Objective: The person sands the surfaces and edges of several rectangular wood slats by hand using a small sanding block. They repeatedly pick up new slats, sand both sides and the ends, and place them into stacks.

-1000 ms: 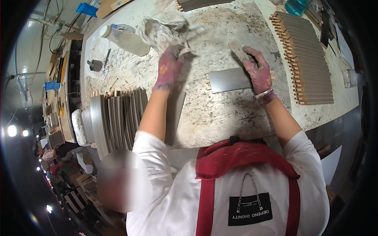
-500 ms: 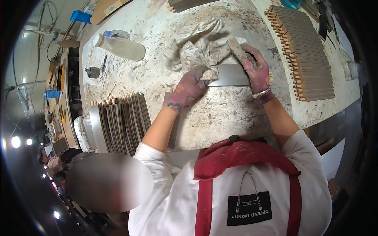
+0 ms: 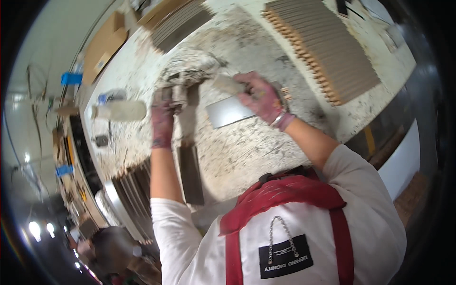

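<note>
My left hand (image 3: 163, 116), in a stained pink patterned glove, is closed on a bunched, dirty white rag (image 3: 190, 66) lifted partly over the bench. My right hand (image 3: 262, 99), in a matching glove, grips a pale flat block (image 3: 227, 84); its exact kind is unclear. Beneath the block and my right hand lies a smooth shiny grey panel (image 3: 230, 112) on the workbench, its right end hidden by the hand. Small wooden pegs (image 3: 285, 93) show just beyond that wrist. Near my left forearm lies a grey-brown slat (image 3: 191, 175).
Peg-ended grey slats lie in a long row (image 3: 327, 47) at the far right, and more stand in a stack (image 3: 135, 197) at the left. A cloudy plastic bottle (image 3: 123, 110) lies on the stained workbench (image 3: 237, 166). Another slat bundle (image 3: 183, 26) and a cardboard box (image 3: 104, 50) are farther back.
My left hand has moved left with the rag, away from the panel. My right hand still holds the block near the panel. The whole view has turned and shifted.
</note>
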{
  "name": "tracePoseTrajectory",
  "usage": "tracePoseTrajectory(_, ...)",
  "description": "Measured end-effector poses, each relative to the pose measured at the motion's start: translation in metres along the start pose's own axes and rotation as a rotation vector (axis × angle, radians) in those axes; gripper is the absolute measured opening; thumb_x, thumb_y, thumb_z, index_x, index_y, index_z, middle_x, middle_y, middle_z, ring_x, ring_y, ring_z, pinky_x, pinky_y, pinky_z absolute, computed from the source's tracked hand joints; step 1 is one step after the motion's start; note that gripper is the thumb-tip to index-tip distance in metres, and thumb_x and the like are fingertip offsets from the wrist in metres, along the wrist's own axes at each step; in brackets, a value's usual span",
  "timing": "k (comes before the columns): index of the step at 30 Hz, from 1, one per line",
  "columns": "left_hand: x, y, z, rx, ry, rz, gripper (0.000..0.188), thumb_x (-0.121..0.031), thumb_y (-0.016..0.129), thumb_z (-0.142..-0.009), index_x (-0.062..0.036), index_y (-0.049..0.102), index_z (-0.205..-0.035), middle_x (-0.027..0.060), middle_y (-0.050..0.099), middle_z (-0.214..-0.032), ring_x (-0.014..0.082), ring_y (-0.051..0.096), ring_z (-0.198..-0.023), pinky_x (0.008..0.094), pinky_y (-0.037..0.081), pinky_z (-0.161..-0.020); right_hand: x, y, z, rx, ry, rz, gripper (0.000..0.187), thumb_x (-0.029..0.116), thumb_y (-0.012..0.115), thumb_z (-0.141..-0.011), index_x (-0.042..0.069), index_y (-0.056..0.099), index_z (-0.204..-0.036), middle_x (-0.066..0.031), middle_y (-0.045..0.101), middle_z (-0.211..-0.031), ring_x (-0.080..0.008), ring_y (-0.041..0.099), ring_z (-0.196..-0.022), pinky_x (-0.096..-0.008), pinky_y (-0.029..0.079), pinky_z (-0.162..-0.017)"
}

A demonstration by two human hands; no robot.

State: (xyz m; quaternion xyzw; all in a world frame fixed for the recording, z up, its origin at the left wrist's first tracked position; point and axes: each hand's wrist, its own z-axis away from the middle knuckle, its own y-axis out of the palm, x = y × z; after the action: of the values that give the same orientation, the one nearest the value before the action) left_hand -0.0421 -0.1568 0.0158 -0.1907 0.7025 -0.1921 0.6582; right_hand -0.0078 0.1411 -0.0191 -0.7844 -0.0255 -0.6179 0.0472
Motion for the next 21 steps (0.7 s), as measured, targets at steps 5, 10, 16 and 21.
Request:
tracePoseTrajectory(5, -0.091, 0.003, -0.068, 0.521, -0.031, 0.316, 0.04, -0.009, 0.053, -0.097, 0.0003, 0.053, -0.135, 0.0073, 0.065, -0.124, 0.0141, 0.062, -0.109, 0.0283, 0.051, -0.088, -0.012, 0.005, 0.009, 0.369, -0.291, 0.29, 0.04, 0.022, 0.072, -0.082, 0.013, 0.061, -0.12, -0.0123, 0.06, -0.112, -0.0327, 0.067, -0.089, -0.0413, 0.055, -0.083)
tracePoseTrajectory(10, -0.164, 0.131, -0.068, 1.16, 0.254, -0.168, 0.053, -0.015, 0.067, -0.092, -0.0098, 0.051, -0.142, 0.0138, 0.057, -0.136, 0.0257, 0.057, -0.121, 0.0369, 0.046, -0.104, -0.011, -0.001, 0.013, 0.494, -0.226, 0.355, 0.045, 0.03, 0.071, -0.084, 0.014, 0.061, -0.125, -0.0141, 0.064, -0.122, -0.0358, 0.065, -0.099, -0.0434, 0.053, -0.092)
tracePoseTrajectory(16, -0.101, 0.199, -0.082, 1.001, 0.557, -0.511, 0.047, -0.014, 0.065, -0.087, -0.0171, 0.06, -0.134, 0.0141, 0.054, -0.138, 0.0367, 0.057, -0.12, 0.0433, 0.043, -0.109, -0.009, 0.007, 0.014, 0.378, -0.333, 0.319, 0.039, 0.027, 0.071, -0.083, 0.01, 0.063, -0.117, -0.015, 0.063, -0.108, -0.0327, 0.063, -0.1, -0.043, 0.052, -0.086)
tracePoseTrajectory(21, -0.029, 0.077, -0.139, 0.429, 0.548, -0.834, 0.046, -0.01, 0.064, -0.086, -0.0124, 0.059, -0.132, 0.0194, 0.056, -0.133, 0.0397, 0.057, -0.12, 0.0448, 0.046, -0.103, -0.007, 0.009, 0.009, 0.413, -0.228, 0.227, 0.043, 0.011, 0.076, -0.077, 0.012, 0.061, -0.117, -0.0087, 0.06, -0.115, -0.0305, 0.064, -0.102, -0.0407, 0.053, -0.089)
